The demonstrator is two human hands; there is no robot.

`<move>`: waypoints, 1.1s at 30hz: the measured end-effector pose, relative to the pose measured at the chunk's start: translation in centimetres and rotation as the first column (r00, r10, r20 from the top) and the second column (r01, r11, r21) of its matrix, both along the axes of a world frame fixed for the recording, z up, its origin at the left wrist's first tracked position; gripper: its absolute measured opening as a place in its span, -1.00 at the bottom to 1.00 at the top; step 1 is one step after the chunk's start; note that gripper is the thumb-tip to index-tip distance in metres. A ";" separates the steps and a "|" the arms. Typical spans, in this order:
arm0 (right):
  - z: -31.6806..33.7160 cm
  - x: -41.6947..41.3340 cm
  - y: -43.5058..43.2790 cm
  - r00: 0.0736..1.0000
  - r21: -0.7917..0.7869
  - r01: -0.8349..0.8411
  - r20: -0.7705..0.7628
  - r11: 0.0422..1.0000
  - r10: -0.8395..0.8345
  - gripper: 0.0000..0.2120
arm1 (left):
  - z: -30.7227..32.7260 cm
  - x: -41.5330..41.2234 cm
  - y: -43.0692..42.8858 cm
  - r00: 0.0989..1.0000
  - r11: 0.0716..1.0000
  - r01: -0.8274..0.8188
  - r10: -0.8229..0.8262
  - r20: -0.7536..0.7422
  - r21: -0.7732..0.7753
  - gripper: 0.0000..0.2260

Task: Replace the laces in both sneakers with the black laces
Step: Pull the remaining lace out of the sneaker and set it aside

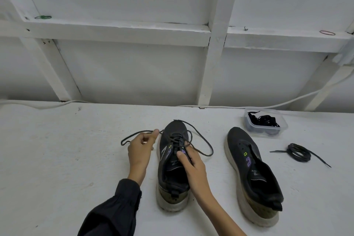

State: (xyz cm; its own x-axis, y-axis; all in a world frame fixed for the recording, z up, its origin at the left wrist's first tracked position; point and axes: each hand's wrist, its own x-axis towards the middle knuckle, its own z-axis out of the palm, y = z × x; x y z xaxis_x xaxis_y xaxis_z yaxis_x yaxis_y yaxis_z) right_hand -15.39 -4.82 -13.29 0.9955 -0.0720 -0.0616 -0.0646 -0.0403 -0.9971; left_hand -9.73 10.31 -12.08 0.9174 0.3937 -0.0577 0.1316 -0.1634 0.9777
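The step in hand seems to be the unlacing of the left sneaker [173, 161], which stands near the middle of the white surface [63, 159] with its toe toward the far edge and its heel toward the near edge. Its lace [201, 142] is still threaded through the upper eyelets, with one loose loop lying to each side of the toe. The left hand [140, 151] holds the left loop, its fingers [155, 132] pinched together on the lace, beside the shoe. The right hand [191, 161] rests on the tongue and the right side of the shoe; its fingers are closed on the shoe, and possibly on a strand of lace, but I cannot tell this for sure. The right sneaker [252, 174] lies toward the right side and has no lace. Beside it a coiled lace [299, 152] rests near the right edge, and a clear container [266, 122] with black laces [263, 119] stands at the far edge, by the wall. I judge that the next move calls for pulling the lace out of each eyelet row while the right hand keeps the shoe steady. The left part of the surface is free, so there is good room for pulling the lace to that side.
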 end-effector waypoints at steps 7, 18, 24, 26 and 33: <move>0.9 0.7 -0.4 0.996 0.072 0.087 -0.021 0.994 -0.086 -0.83 | -0.1 -2.1 -1.6 0.980 0.969 0.196 -0.197 0.004 -0.151 -0.75; 2.4 5.0 -1.8 0.991 -0.714 0.092 0.136 0.694 0.009 -0.90 | -0.8 -3.3 -2.9 0.879 0.876 0.476 -0.477 0.010 -0.078 -0.43; 3.3 6.0 -1.4 0.985 -0.839 0.041 0.125 0.543 0.118 -0.88 | -1.1 -3.2 -2.8 0.867 0.867 0.498 -0.498 -0.012 -0.032 -0.44; 3.4 6.2 -1.2 0.985 -0.869 0.045 0.121 0.492 0.124 -0.87 | -1.2 -3.1 -2.8 0.864 0.864 0.503 -0.503 -0.015 -0.027 -0.44; 3.5 7.0 -0.7 0.977 -0.912 0.083 0.154 0.401 0.150 -0.86 | -1.1 -3.2 -2.7 0.863 0.863 0.504 -0.505 -0.022 -0.029 -0.44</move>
